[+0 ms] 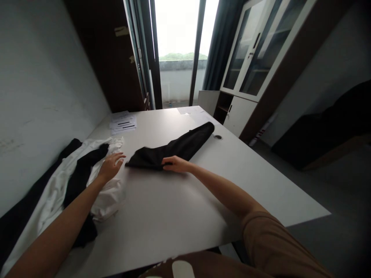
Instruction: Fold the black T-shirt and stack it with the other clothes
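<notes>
A folded black garment (179, 148) lies slantwise on the white table (162, 224), its narrow end toward the far right. I cannot tell what kind of garment it is. My right hand (176, 164) pinches the near edge of it, fingers closed on the cloth. Just left of the garment's left corner is my left hand (111, 166), fingers stretched out and holding nothing. It hovers over or rests against a pile of white clothes (106, 199); contact is unclear. Black clothes (84, 170) are mixed into that pile along the table's left side.
Printed papers (123, 122) lie at the far left of the table, and a pale sheet (197, 116) at its far right. A round cable hole (217, 137) is near the right edge. Beyond stand a glass-doored cabinet (235, 116) and a window (176, 31). A wall borders the left.
</notes>
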The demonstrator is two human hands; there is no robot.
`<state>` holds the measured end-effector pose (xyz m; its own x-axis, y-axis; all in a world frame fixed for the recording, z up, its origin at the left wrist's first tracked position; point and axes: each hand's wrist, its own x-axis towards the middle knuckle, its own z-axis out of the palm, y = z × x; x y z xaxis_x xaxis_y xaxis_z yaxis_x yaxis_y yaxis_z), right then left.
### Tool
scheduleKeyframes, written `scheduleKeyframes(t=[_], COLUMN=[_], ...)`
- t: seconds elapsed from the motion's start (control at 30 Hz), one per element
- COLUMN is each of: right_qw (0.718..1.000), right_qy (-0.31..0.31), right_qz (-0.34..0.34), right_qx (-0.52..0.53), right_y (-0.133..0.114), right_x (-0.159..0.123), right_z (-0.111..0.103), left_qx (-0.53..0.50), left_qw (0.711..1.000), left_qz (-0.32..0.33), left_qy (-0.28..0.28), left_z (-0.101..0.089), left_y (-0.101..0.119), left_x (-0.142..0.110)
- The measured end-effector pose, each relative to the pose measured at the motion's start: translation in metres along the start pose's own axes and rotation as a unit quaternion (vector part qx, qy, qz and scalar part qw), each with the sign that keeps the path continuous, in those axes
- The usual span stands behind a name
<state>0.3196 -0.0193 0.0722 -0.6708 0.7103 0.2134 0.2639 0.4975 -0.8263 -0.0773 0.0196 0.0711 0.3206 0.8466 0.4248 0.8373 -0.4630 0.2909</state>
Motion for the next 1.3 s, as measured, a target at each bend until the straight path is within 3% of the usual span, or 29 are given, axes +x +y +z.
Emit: scheduleKeyframes(t=[0.1,0.2,0.37,0.47,0.57,0.7,0.77,0.8,0.87,0.9,0.97,1.0,1.03,1.1,1.17,1.3], right_qw=[0.982,0.957,0.905,0.86,0.823,0.781,0.777,0.787,0.837,0.871,0.935,0.948,0.944,0.918,0.901,0.904], right_qy=[-0.15,-0.221,-0.244,-0.326,-0.408,-0.517,-0.522,-0.502,-0.404,-0.32,-0.093,0.036,0.149,0.288,0.335,0.327], right_qz=[-0.042,-0.018,0.05,0.065,0.023,-0.054,-0.09,-0.105,-0.121,-0.115,-0.055,-0.001,0.048,0.11,0.166,0.206], right_qx=[0.105,0.189,0.345,0.387,0.394,0.346,0.34,0.342,0.349,0.354,0.339,0.316,0.289,0.248,0.219,0.184], right_y=[-0.018,-0.025,-0.018,-0.023,-0.049,-0.094,-0.103,-0.102,-0.089,-0.078,-0.048,-0.032,-0.015,0.018,0.045,0.068], right_x=[-0.012,-0.015,-0.027,-0.034,-0.034,-0.032,-0.034,-0.035,-0.037,-0.038,-0.039,-0.039,-0.039,-0.041,-0.044,-0.045], right_z=[0.045,0.06,0.048,0.04,0.038,0.037,0.028,0.021,0.002,-0.008,-0.027,-0.035,-0.041,-0.049,-0.052,-0.044], left_qx=[-0.044,-0.069,-0.084,-0.084,-0.051,0.015,0.024,0.021,0.007,-0.001,-0.009,-0.01,-0.01,-0.007,-0.001,0.027], left_qw=[0.998,0.997,0.986,0.975,0.972,0.986,0.986,0.983,0.972,0.968,0.968,0.972,0.977,0.982,0.983,0.979], left_qz=[-0.02,-0.01,0.073,0.122,0.121,0.098,0.103,0.105,0.107,0.102,0.07,0.045,0.018,-0.031,-0.067,-0.15], left_qy=[0.03,-0.016,-0.123,-0.166,-0.193,-0.136,-0.132,-0.151,-0.21,-0.231,-0.24,-0.229,-0.214,-0.188,-0.17,-0.134], left_z=[-0.005,0.005,0.042,0.07,0.1,0.137,0.15,0.155,0.163,0.164,0.165,0.163,0.161,0.154,0.143,0.107], left_y=[0.016,0.044,0.118,0.165,0.21,0.259,0.269,0.27,0.262,0.256,0.241,0.234,0.226,0.208,0.185,0.118], left_x=[0.008,0.013,0.014,0.019,0.027,0.041,0.048,0.051,0.053,0.052,0.048,0.045,0.041,0.034,0.027,0.006])
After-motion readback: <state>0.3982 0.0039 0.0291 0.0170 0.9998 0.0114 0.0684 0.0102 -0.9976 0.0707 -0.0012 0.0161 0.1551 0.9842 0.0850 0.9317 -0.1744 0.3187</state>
